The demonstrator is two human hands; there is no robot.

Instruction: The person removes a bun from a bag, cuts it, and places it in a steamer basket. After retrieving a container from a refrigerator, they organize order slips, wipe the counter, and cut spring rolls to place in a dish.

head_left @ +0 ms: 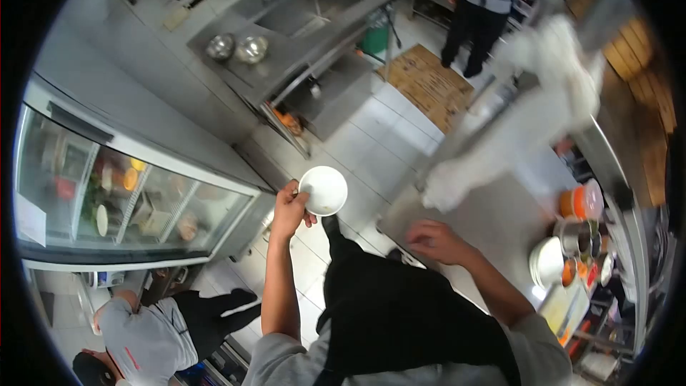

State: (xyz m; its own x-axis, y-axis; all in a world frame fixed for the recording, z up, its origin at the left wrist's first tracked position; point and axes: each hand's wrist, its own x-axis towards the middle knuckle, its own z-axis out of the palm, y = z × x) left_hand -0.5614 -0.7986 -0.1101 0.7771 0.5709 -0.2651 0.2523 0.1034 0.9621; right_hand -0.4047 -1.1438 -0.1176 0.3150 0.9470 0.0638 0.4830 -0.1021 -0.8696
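Landmark: long grey steel worktable [514, 232], to the right. A small, round, white bowl [326, 187] is held left of the worktable, above the pale square floor tiles [371, 126], mouth turned upward. A tiny dark speck is noted inside, near the rim; whether residue or a mark cannot be told.

Left hand [288, 211]: the bowl's left side is pinched between thumb and fingers; some fingers are partly hidden by the bowl. Right hand [443, 241]: blurred, at the worktable's near edge; fingers are loosely bent, with nothing seen between them. Contact with the worktable cannot be told.

Step in hand, as judged: the bowl is supported by 1 hand, gripped on 1 side only, so tipping is the likeliest fault. The mouth is best kept level and the thumb confined to the rim. If weight is felt, the base is better steadied from below. Room is best left at the worktable's corner. Care is advised beneath the white, blurred, cloth-like mass [550, 93] at the worktable's far part.
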